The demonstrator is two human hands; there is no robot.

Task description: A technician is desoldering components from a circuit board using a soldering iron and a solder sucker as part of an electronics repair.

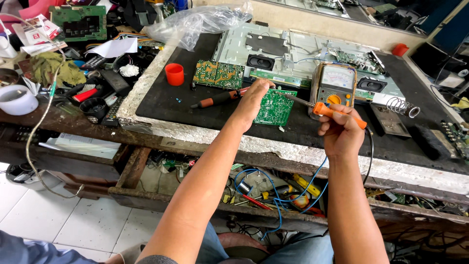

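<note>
A green circuit board (pixel 276 106) lies on the black mat (pixel 166 100). My left hand (pixel 252 98) rests on its left edge, fingers pressed down on it. My right hand (pixel 340 131) grips an orange-handled soldering iron (pixel 337 112), whose metal tip points left over the board's upper right corner. An orange-and-black screwdriver (pixel 218 99) lies just left of my left hand.
An analog multimeter (pixel 334 84) stands behind the iron. A second green board (pixel 218 74), an orange cap (pixel 174 74) and a coiled iron stand (pixel 400 105) sit on the mat. A metal chassis with speakers (pixel 293 49) lies at the back. Cluttered tools fill the left bench and open drawer below.
</note>
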